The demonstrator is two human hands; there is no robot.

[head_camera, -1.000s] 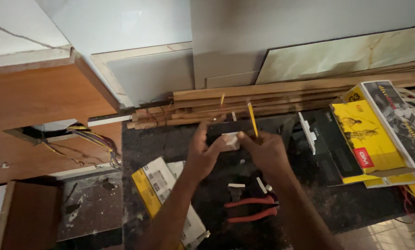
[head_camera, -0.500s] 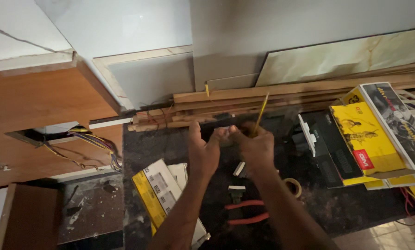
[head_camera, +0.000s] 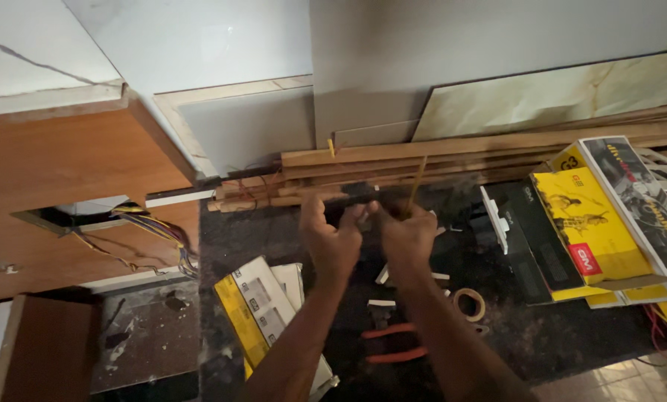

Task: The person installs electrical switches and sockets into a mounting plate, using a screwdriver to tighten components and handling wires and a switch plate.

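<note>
Both hands meet over the dark worktop (head_camera: 274, 223): the left hand (head_camera: 333, 240) pinches a small dark part (head_camera: 359, 195) at its fingertips, raised clear of the clutter, while the right hand (head_camera: 408, 237) is closed on a thin yellow-handled tool (head_camera: 417, 184) that stands nearly upright, its lower end at the part so the left can steady against it. Red-handled pliers (head_camera: 393, 342), a tape roll (head_camera: 469, 304) and small white pieces (head_camera: 382, 304) lie just below the wrists, near to hand, with yellow boxes (head_camera: 586, 223) to the right.

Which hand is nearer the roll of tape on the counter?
Right. The right hand is raised just up-left of the roll of tape; the left hand is farther left.
</note>
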